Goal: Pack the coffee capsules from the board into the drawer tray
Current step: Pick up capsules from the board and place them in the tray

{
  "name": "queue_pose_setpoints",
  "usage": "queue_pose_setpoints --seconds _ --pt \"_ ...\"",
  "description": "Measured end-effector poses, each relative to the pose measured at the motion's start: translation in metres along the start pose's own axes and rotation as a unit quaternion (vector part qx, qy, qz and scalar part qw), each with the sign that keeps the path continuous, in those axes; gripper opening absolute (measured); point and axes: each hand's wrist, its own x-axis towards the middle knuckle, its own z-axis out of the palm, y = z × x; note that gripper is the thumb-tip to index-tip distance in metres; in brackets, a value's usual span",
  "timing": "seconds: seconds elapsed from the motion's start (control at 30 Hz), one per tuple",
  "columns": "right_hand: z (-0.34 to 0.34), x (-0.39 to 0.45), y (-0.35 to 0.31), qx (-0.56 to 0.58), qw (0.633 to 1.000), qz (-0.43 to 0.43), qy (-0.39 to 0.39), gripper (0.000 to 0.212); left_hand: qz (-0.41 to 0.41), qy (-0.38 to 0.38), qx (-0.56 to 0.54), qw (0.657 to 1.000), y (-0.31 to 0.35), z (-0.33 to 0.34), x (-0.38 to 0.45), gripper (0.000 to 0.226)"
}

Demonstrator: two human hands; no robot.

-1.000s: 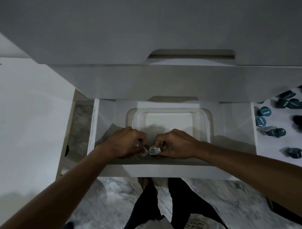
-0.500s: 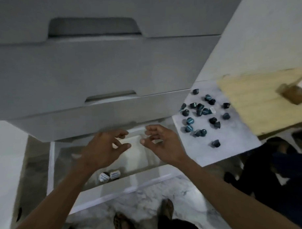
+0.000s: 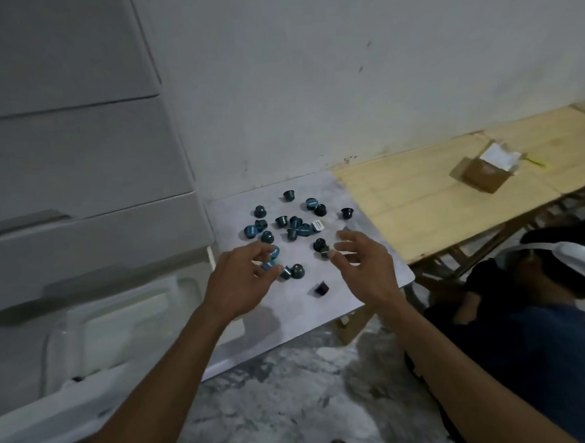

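We see both hands over a pale marbled board (image 3: 350,295) strewn with small dark teal coffee capsules (image 3: 296,226), most lying in a loose cluster toward its far side. The left hand (image 3: 240,282) hovers with fingers loosely curled above the nearest capsules; whether it touches one, we cannot tell. The right hand (image 3: 362,265) is spread, holding nothing. At lower left, the clear plastic drawer tray (image 3: 89,331) sits in the open white drawer (image 3: 42,415). A brown cardboard box (image 3: 485,173) rests on the plywood surface (image 3: 416,200) beyond.
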Motion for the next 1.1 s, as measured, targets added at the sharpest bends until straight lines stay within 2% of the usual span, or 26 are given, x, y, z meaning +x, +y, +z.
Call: queue_pose_setpoints --seconds 0.17,0.3,0.4,0.63,0.9,1.1 --pt "-0.043 0.020 0.034 -0.005 0.999 0.031 -0.016 0.037 -0.118 0.031 0.015 0.992 0.004 0.063 0.001 0.036" --pt "-0.028 0.041 0.058 -0.035 0.995 0.053 -0.075 0.043 -0.207 0.043 0.011 0.977 -0.012 0.089 0.008 0.038" --pt "-0.003 0.049 0.076 -0.063 0.987 0.061 -0.132 0.047 -0.244 0.047 0.027 0.968 -0.028 0.104 0.023 0.039" --pt "0.041 0.057 0.120 -0.183 0.948 0.074 -0.249 0.057 -0.288 0.048 0.000 0.956 -0.052 0.143 0.060 0.048" --pt "0.075 0.068 0.154 -0.208 0.943 0.015 -0.260 0.053 -0.333 0.067 0.023 0.940 -0.072 0.179 0.087 0.048" --pt "0.085 0.069 0.174 -0.173 0.957 -0.049 -0.228 0.030 -0.314 0.120 0.072 0.939 -0.074 0.194 0.089 0.032"
